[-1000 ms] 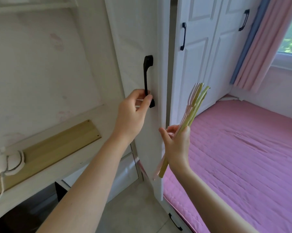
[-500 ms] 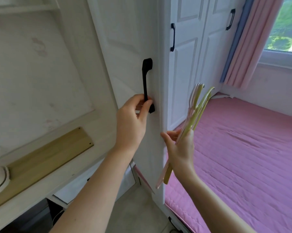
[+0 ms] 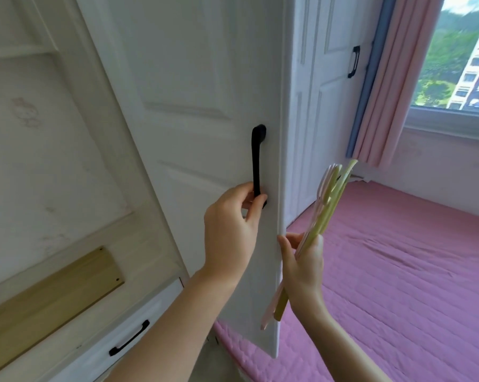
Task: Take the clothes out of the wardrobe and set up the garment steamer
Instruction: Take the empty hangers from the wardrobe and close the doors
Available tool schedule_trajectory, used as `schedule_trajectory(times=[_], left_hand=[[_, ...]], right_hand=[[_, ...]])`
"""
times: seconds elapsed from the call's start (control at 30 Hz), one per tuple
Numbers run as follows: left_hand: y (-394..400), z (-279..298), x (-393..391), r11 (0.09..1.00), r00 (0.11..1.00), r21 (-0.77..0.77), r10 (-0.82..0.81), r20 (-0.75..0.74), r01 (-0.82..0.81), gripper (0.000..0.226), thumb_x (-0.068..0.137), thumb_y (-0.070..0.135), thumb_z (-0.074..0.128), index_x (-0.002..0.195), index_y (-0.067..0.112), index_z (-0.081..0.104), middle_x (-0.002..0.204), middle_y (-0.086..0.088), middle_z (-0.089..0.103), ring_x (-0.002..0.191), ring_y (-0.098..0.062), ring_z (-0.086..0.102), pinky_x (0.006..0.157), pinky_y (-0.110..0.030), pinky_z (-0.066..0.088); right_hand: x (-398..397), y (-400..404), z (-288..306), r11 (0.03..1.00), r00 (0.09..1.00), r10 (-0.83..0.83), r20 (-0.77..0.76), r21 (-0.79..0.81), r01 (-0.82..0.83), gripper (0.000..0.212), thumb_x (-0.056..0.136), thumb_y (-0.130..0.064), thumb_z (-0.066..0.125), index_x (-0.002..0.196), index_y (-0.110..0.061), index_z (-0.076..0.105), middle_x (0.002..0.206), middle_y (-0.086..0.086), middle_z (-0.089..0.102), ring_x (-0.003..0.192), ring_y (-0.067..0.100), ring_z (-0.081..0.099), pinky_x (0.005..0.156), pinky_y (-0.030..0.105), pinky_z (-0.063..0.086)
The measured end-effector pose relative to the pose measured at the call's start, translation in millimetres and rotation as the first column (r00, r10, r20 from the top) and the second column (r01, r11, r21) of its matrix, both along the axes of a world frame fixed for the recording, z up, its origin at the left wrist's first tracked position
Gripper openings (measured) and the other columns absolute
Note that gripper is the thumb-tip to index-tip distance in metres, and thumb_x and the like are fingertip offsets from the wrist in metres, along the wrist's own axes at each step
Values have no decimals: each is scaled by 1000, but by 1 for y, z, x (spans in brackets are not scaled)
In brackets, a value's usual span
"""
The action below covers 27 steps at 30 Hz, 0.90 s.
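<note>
The scene was recorded by 1 wide-angle camera worn on the person's head, aimed forward and slightly down. A white wardrobe door (image 3: 205, 133) was seen from very close, filling the middle of the frame, with straight edges bowed by the lens. Both forearms were seen entering from the bottom edge, the left hand (image 3: 230, 232) and the right hand (image 3: 301, 266) being near the lens. A pink bed (image 3: 412, 271) and a window (image 3: 459, 56) were taken in farther off at the right. No 2nd view was given.

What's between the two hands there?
In the head view, the white wardrobe door's free edge stands between the left hand on the black handle and the right hand holding hangers.
</note>
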State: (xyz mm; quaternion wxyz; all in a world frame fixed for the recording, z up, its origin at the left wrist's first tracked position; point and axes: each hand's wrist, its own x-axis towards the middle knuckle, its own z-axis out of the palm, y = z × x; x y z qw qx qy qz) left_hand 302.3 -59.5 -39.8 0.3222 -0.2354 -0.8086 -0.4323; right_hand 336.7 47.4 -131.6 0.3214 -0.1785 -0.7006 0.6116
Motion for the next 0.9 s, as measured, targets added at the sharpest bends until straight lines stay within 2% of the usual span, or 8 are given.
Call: schedule_trajectory(times=[0.27,0.4,0.5,0.6,0.67,0.73,0.83,0.9], left_hand=[[55,-4,-59,1000,999,-19,-18,-36,17,12,89,20,66,96,10,70,85,3,70,75,-9,64,66,-31,56],[73,-4,-85,998,1000,-61,-27,-3,27,17,92,15,63,108,12,67,95,3,68,86,-6,62,73,-28,56],[84,-5,-106,992,998,-119,-48,37,52,24,94,17,58,117,13,62,104,3,63,96,-9,61,78,-30,55],[89,-12,-129,970,995,-241,11,-100,-35,31,94,11,57,125,6,59,119,-6,58,114,-19,55,96,-34,48],[85,-17,-148,928,963,-340,59,-264,-150,34,91,2,59,125,3,60,125,-12,56,122,-28,50,103,-39,42],[77,-20,-168,857,924,-444,87,-373,-260,40,89,1,59,129,4,57,135,-15,53,131,-33,44,108,-46,37],[61,-22,-195,707,879,-578,131,-459,-407,53,87,-1,62,138,9,50,149,-12,41,140,-34,32,114,-54,25],[54,-19,-213,607,853,-633,154,-500,-481,63,84,-1,65,142,14,46,153,-9,35,143,-33,26,115,-55,20]], right_hand=[[-65,63,0,994,999,43,-10,-99,-43,20,89,-18,66,98,-10,51,91,1,62,76,-7,60,66,4,46],[-101,81,0,993,996,88,-29,-80,-90,13,92,-16,61,96,-16,48,91,-2,58,77,-11,58,67,3,44],[-128,94,1,989,991,134,-28,-52,-135,10,94,-14,58,98,-10,49,88,-4,56,75,-14,57,66,3,43],[-157,110,0,983,983,179,-32,-28,-179,12,94,-15,58,94,-5,52,83,-3,56,71,-7,58,62,6,44],[-176,116,-2,974,974,226,-32,-8,-227,17,94,-15,57,84,-8,45,72,-7,46,58,-3,52,54,10,40],[-195,119,-7,964,964,264,-28,-11,-264,20,94,-18,58,85,-8,43,73,-2,46,57,0,50,57,10,40],[-222,120,-15,961,961,276,-15,-2,-276,16,94,-24,55,102,-11,52,93,2,63,77,10,63,68,30,52],[-235,117,-11,962,961,271,-46,-27,-273,17,95,-21,52,111,-17,49,108,-3,63,96,9,64,81,33,53]])
